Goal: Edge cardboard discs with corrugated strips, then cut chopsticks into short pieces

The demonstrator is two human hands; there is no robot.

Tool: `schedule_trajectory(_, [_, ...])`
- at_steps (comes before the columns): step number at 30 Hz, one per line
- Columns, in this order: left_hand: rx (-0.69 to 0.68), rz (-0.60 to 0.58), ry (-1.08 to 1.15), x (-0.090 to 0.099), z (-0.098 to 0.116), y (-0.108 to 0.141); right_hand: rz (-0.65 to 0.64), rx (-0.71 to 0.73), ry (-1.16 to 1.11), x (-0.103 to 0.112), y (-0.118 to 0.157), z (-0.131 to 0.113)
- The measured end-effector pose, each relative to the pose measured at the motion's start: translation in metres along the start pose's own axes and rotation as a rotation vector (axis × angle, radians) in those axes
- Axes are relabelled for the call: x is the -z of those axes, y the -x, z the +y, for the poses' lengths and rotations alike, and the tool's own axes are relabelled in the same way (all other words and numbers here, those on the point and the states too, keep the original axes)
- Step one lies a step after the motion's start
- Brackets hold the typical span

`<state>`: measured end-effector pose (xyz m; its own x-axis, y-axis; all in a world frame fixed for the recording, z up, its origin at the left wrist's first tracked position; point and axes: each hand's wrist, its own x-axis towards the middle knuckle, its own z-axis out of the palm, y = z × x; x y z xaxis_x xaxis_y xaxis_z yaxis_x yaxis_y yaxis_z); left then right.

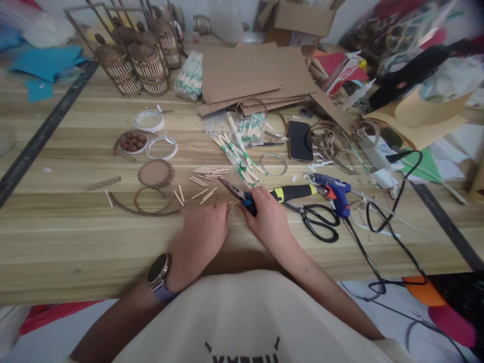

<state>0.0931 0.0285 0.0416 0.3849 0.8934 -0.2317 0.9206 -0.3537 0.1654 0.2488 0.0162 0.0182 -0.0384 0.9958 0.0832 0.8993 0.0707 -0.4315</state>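
My right hand [270, 214] is closed around pliers [235, 191] with blue-and-black handles, their dark jaws pointing up and left. Close beside it, my left hand [206, 224] is closed with fingertips pinched low over the table; what they hold is hidden. Short cut wooden sticks [208, 195] lie scattered just beyond my left hand. Behind the pliers are longer wooden sticks in green-and-white paper sleeves [242, 166]. A round cardboard disc with a corrugated edge [156, 173] and a curved cardboard strip [141, 210] lie to the left.
At right are black-handled scissors [321, 222], a yellow-and-black tool handle [293, 193], a blue glue gun [333, 191] with a trailing cord, and a phone [300, 141]. Tape rolls [162, 147], a bowl of brown beads [133, 142], cardboard sheets [257, 70] and stick-covered lidded containers [149, 68] stand farther back.
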Motion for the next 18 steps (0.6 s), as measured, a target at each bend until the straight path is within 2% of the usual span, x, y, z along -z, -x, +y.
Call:
schedule_trajectory(4, [0.051,-0.006,-0.005,-0.002,0.004,-0.002,0.007,-0.010,0.056,-0.006,-0.003,-0.005])
schedule_trajectory(6, [0.050,-0.017,0.023,-0.002,-0.001,-0.004,0.010,0.004,0.022,-0.004,-0.006,-0.002])
schedule_trajectory(8, [-0.031,-0.050,0.132,0.001,-0.014,-0.006,-0.039,0.039,-0.115,0.003,-0.008,0.005])
schedule_trajectory(11, [-0.276,-0.133,0.500,0.006,-0.039,-0.008,-0.198,0.082,-0.435,0.019,-0.010,0.018])
schedule_trajectory(12, [-0.287,-0.141,0.597,0.008,-0.045,-0.009,-0.240,0.084,-0.507,0.024,-0.011,0.022])
schedule_trajectory(14, [-0.203,-0.080,0.652,0.009,-0.053,-0.012,-0.263,0.072,-0.544,0.030,-0.011,0.025])
schedule_trajectory(16, [-0.076,0.025,0.580,0.008,-0.054,-0.015,-0.246,0.065,-0.495,0.030,-0.011,0.024])
schedule_trajectory(18, [-0.015,0.116,0.480,0.006,-0.051,-0.020,-0.243,0.076,-0.458,0.027,-0.010,0.020])
